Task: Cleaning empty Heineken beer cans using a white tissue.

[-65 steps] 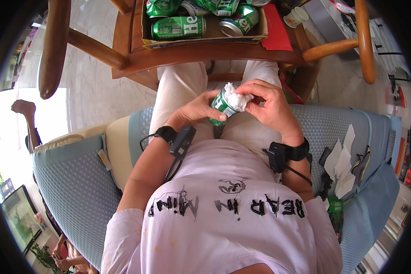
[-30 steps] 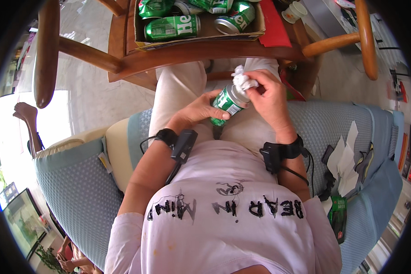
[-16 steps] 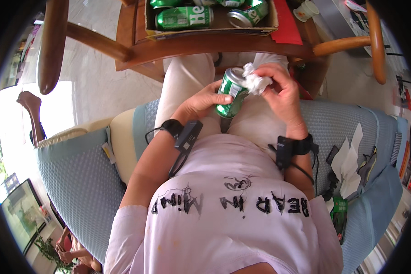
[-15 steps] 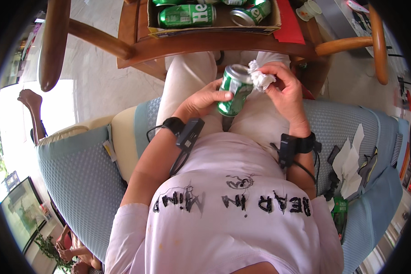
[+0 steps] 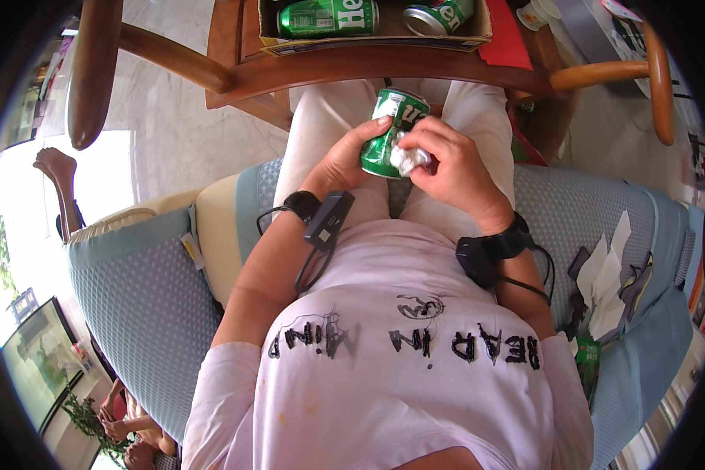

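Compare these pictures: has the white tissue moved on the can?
Yes. The tissue has gone from the top rim of the can down to its side, nearer the person's body.

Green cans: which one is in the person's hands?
The green can over the lap, gripped by the left hand. The other two cans lie in the cardboard tray.

Glossy metal can [image 5: 390,131] (crumpled paper tissue [image 5: 408,159])

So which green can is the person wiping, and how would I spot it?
Start at the pale blue sofa and look over the person's lap. There the left hand grips a green metal drink can while the right hand presses a crumpled white tissue to its side. Unlike the other green cans lying in the cardboard tray ahead, it is held and tilted.
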`<state>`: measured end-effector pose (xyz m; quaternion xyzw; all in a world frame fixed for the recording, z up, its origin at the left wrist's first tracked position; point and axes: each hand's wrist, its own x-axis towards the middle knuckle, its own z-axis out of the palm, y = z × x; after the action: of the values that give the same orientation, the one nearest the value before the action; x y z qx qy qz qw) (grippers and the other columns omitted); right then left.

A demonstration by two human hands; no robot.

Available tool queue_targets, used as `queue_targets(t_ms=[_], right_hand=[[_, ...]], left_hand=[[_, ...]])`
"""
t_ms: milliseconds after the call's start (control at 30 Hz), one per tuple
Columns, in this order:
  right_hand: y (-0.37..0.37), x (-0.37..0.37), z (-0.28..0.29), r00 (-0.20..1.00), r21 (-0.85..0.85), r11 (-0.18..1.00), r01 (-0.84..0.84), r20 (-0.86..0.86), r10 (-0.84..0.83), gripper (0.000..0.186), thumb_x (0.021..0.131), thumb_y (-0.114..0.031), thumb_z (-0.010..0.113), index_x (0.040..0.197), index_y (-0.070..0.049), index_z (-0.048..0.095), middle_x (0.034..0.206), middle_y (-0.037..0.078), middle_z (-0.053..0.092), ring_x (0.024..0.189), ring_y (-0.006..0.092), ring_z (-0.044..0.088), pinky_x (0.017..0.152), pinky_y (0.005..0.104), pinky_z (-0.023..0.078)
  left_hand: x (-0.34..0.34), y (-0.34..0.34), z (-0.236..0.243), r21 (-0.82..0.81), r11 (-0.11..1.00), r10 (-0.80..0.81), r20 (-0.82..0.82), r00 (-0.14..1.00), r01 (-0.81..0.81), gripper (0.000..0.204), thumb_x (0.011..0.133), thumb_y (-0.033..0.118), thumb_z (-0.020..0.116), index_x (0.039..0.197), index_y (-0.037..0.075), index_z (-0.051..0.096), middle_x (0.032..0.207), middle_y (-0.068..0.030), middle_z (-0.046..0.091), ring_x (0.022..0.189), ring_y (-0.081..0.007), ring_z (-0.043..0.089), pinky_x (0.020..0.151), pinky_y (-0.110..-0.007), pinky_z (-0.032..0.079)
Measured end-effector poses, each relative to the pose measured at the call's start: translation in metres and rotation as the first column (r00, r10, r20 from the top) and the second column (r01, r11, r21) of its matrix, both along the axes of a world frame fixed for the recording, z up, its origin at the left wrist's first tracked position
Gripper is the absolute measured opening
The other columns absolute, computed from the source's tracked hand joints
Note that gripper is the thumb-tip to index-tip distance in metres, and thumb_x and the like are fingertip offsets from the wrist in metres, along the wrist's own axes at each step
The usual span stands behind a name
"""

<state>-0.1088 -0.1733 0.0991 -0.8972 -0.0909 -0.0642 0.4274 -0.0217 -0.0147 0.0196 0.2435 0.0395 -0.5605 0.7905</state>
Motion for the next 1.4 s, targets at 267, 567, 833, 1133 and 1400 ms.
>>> queue_targets(t_ms=[267,567,833,1133,1400], right_hand=[[-0.019,0.008,-0.004,0.972,-0.071,0.984,0.161,0.182,-0.146,0.027,0.068,0.004,0.063,0.093,-0.005,0.065,0.092,0.008,0.060,0.072,0.0253,0.063,0.059,0.0317,0.052],[0.004,0.007,0.002,0.981,-0.110,0.994,-0.019,0.192,0.040,0.032,0.068,0.006,0.063,0.098,-0.007,0.063,0.095,0.007,0.058,0.082,0.0268,0.061,0.070,0.0349,0.052],[-0.015,0.013,-0.011,0.978,-0.166,0.971,0.173,0.145,-0.150,0.029,0.071,0.003,0.062,0.097,-0.009,0.065,0.092,0.007,0.059,0.082,0.0289,0.061,0.072,0.0358,0.052],[-0.011,0.017,-0.015,0.967,0.007,0.969,0.248,0.048,-0.248,0.029,0.071,0.003,0.064,0.097,-0.008,0.067,0.092,0.007,0.060,0.073,0.0245,0.063,0.064,0.0334,0.053],[-0.006,0.015,-0.009,0.992,0.042,0.992,0.121,0.037,-0.122,0.030,0.070,0.001,0.067,0.098,-0.008,0.067,0.090,0.007,0.060,0.073,0.0239,0.062,0.066,0.0322,0.052]], left_hand=[[-0.002,-0.005,0.006,0.035,0.997,-0.069,0.101,0.992,0.066,0.056,0.087,0.043,0.062,0.125,0.004,0.050,0.108,-0.0138,0.064,0.093,-0.0254,0.065,0.082,-0.041,0.055],[0.002,-0.014,-0.011,0.106,0.994,-0.001,-0.024,1.000,0.003,0.050,0.095,0.052,0.045,0.122,0.010,0.054,0.110,-0.0089,0.065,0.094,-0.0204,0.064,0.085,-0.037,0.053],[-0.002,-0.015,0.006,0.265,0.964,-0.015,0.057,0.998,-0.001,0.050,0.088,0.049,0.059,0.119,0.010,0.054,0.108,-0.0066,0.064,0.094,-0.0186,0.064,0.085,-0.034,0.052],[-0.001,-0.020,-0.003,0.278,0.960,-0.006,0.085,0.996,-0.018,0.059,0.091,0.062,0.043,0.117,0.011,0.057,0.105,-0.0079,0.066,0.095,-0.0198,0.065,0.086,-0.037,0.054],[0.002,-0.016,0.007,0.244,0.970,0.004,-0.022,1.000,0.001,0.050,0.093,0.052,0.049,0.117,0.008,0.057,0.104,-0.0093,0.066,0.093,-0.0218,0.066,0.085,-0.037,0.054]])
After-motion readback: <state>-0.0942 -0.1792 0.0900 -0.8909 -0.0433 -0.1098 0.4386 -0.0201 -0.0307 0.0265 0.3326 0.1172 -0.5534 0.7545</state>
